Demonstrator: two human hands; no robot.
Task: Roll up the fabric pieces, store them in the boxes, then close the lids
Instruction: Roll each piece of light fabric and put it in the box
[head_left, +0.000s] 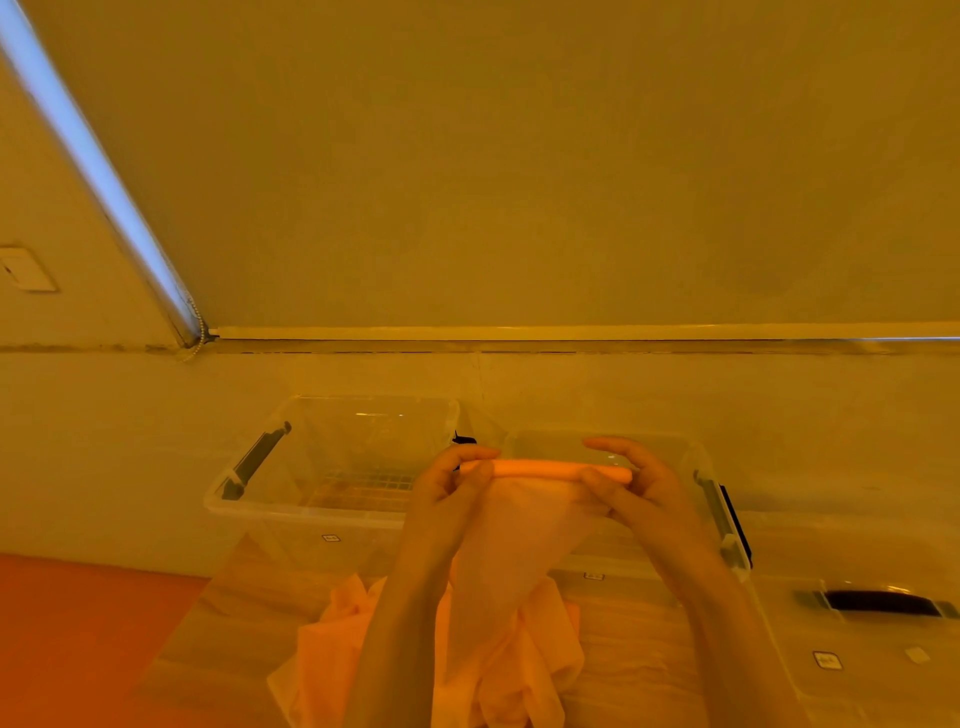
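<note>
Two bare forearms come up from the bottom edge, each ending in a bare hand: the left hand (451, 480) and the right hand (641, 480). No sleeve, cuff, glove, ring, watch or bracelet shows on either arm. The fingernails look short and plain, though the warm orange light and blur hide finer detail.

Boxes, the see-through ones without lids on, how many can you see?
2. One open box sits on the left, the other open box is behind the hands on the right. A lid lies at far right; whether it covers another box is unclear.
</note>
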